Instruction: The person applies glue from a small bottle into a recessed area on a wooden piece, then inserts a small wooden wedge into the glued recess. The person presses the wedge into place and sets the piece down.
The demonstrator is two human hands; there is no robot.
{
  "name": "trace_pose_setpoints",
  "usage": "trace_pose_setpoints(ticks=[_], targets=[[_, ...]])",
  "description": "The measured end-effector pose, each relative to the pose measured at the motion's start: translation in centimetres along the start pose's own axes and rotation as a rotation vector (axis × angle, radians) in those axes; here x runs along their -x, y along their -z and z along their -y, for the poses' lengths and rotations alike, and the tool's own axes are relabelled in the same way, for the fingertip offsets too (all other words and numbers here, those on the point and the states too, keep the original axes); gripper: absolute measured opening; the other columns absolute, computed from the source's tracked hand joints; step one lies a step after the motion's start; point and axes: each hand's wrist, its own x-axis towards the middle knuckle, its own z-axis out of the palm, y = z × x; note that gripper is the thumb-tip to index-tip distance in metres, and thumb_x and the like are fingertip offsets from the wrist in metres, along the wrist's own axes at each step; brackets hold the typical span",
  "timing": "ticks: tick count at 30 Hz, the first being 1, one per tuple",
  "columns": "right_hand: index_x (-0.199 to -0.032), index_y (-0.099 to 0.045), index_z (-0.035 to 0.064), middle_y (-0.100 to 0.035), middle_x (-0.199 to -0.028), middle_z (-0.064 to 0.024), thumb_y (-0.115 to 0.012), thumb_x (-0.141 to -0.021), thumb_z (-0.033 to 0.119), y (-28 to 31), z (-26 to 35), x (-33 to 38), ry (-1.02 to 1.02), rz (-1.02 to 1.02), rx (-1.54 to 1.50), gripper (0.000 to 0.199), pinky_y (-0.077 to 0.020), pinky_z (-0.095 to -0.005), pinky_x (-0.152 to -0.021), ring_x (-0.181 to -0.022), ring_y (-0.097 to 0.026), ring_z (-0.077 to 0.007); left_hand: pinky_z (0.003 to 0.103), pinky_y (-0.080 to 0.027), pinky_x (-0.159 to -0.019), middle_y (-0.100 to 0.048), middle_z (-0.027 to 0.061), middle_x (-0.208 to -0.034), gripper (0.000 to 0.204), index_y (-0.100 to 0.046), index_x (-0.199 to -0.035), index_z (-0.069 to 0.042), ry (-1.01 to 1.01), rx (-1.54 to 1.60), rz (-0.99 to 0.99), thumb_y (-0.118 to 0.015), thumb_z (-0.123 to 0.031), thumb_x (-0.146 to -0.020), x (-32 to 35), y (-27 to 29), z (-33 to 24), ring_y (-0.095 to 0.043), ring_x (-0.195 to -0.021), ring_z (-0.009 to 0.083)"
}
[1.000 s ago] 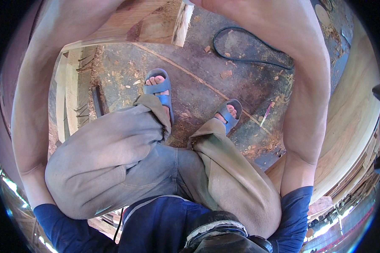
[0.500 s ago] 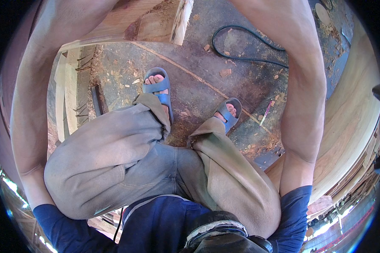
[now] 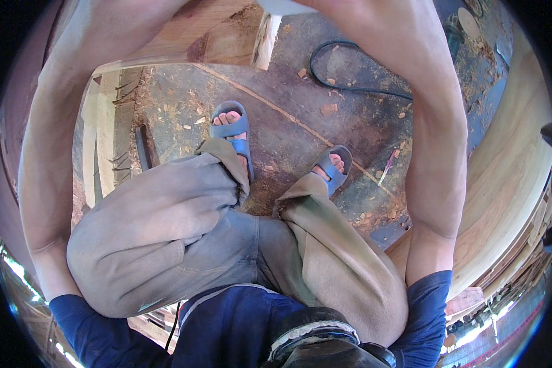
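Both my forearms stretch forward and run out past the upper edge, so neither hand shows. My left forearm (image 3: 122, 30) passes over a reddish-brown wooden piece (image 3: 224, 40) with a pale, rough-cut end. My right forearm (image 3: 380, 30) slants inward toward the top middle. Close to where it leaves the picture, a pale bluish-white thing (image 3: 282, 6) peeks in above the wood; too little of it shows to tell its kind. What my hands hold or touch is hidden.
My sandalled feet stand on a dark floor (image 3: 276, 80) strewn with wood chips. A dark cable (image 3: 362, 90) loops there, near a thin pink strip (image 3: 387, 167). Pale timber pieces (image 3: 104, 129) lie at left. A large curved wooden slab (image 3: 503, 190) rises at right.
My right forearm has shifted left and inward, and my left forearm has moved slightly right. The pale bluish-white thing has come into view at the top.
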Motion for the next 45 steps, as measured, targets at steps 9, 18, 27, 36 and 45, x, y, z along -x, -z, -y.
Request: trace_pose_setpoints(ticks=[9, 18, 27, 36, 45], targets=[[-0.107, -0.068, -0.0048, -0.074, -0.091, -0.0253, -0.082, -0.09, 0.034, -0.9, -1.5, 0.2, -0.143, -0.058, 0.031, 0.044, -0.0589, -0.0449, -0.078, -0.088, -0.076, -0.0388, 0.032, -0.05, -0.096, -0.058, 0.0109, -0.121, 0.049, -0.06, -0.141, 0.007, -0.01, 0.034, -0.003, -0.07, -0.023, -0.103, 0.3, 0.2, 1.0, -0.06, -0.11, 0.0188], [-0.108, -0.068, -0.0052, -0.074, -0.09, -0.0279, -0.082, -0.091, 0.032, -1.5, -1.3, 0.3, -0.026, -0.032, 0.105, 0.043, -0.0591, -0.0465, -0.078, -0.087, -0.076, -0.0425, 0.032, -0.049, -0.095, -0.056, 0.0116, -0.124, 0.049, -0.059, -0.142, 0.007, -0.011, -0.052, 0.019, -0.068, -0.022, -0.104, 0.0, 0.0, -0.6, -0.058, -0.112, 0.019], [-0.111, -0.067, -0.0068, -0.075, -0.092, -0.0285, -0.079, -0.092, 0.031, -2.4, -1.6, -0.4, 0.05, -0.077, -0.056, 0.044, -0.0606, -0.0453, -0.079, -0.087, -0.078, -0.0414, 0.033, -0.049, -0.096, -0.055, 0.0118, -0.124, 0.051, -0.059, -0.142, 0.008, 0.097, -0.199, 0.085, -0.067, -0.024, -0.104, -0.2, 0.9, -1.5, -0.058, -0.111, 0.0196], [-0.11, -0.067, -0.0072, -0.075, -0.09, -0.0277, -0.079, -0.092, 0.03, -1.3, -0.2, 0.2, -0.144, -0.037, -0.133, 0.043, -0.0605, -0.0453, -0.078, -0.085, -0.078, -0.041, 0.034, -0.048, -0.097, -0.056, 0.0123, -0.124, 0.051, -0.059, -0.141, 0.008, 0.02, -0.19, 0.043, -0.068, -0.024, -0.103, -0.4, 0.3, -1.7, -0.058, -0.112, 0.0209], [-0.102, -0.065, -0.0067, -0.074, -0.088, -0.0257, -0.082, -0.089, 0.035, -1.4, -1.6, 0.7, -0.266, -0.087, 0.043, 0.047, -0.0589, -0.0411, -0.074, -0.082, -0.076, -0.0321, 0.034, -0.048, -0.099, -0.056, 0.0127, -0.125, 0.052, -0.059, -0.141, 0.008, 0.052, -0.14, 0.048, -0.068, -0.026, -0.102, -1.1, 0.4, -1.0, -0.059, -0.113, 0.0214]])
